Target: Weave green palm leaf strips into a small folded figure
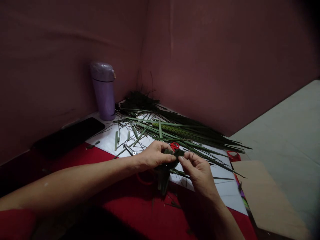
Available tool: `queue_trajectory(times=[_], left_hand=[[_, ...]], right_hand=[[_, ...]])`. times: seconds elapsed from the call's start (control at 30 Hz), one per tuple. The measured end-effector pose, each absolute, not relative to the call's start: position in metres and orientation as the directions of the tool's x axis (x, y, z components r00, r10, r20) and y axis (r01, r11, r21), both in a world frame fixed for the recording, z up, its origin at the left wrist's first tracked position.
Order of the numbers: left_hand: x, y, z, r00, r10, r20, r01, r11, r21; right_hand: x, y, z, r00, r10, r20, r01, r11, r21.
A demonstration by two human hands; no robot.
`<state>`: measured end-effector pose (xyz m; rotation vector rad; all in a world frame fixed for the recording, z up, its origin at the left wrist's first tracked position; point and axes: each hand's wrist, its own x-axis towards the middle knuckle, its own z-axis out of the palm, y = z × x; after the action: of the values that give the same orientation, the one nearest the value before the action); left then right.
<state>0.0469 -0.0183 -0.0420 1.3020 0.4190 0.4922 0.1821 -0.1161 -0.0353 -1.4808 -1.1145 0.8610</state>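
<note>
Left forearm [82, 183] bare, stretched from near left edge toward centre, rising gently to far side. Left wrist [135, 162] nearly straight. Left hand [152, 155] with fingers curled on far side, left thumb [168, 158] extended right, in pinch. Right forearm [226, 215] bare, reaching in from near right, slanting far and left. Right hand [201, 171] also pinching, right thumb [185, 164] pointing left, fingers bent. Hands close together, thumb tips near each other.

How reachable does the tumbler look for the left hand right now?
Probably yes, once the left hand lets go of the leaf: nothing tall stands between it and the tumbler, just scraps and scissors lying low.
</note>
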Motion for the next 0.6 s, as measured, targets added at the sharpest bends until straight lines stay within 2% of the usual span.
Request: queue_trajectory(times=[0.17, 0.6], left_hand=[[0.046, -0.015, -0.044, 0.852, 0.521, -0.04, -0.106, 0.247, 0.963], [0.048, -0.018, -0.043, 0.834, 0.549, -0.058, -0.036, 0.159, 0.987]], right_hand=[[0.185, -0.115, -0.037, 0.307, 0.951, 0.014, 0.139, -0.03, -0.99], [0.175, -0.115, -0.036, 0.382, 0.922, 0.061, 0.258, -0.043, -0.965]])
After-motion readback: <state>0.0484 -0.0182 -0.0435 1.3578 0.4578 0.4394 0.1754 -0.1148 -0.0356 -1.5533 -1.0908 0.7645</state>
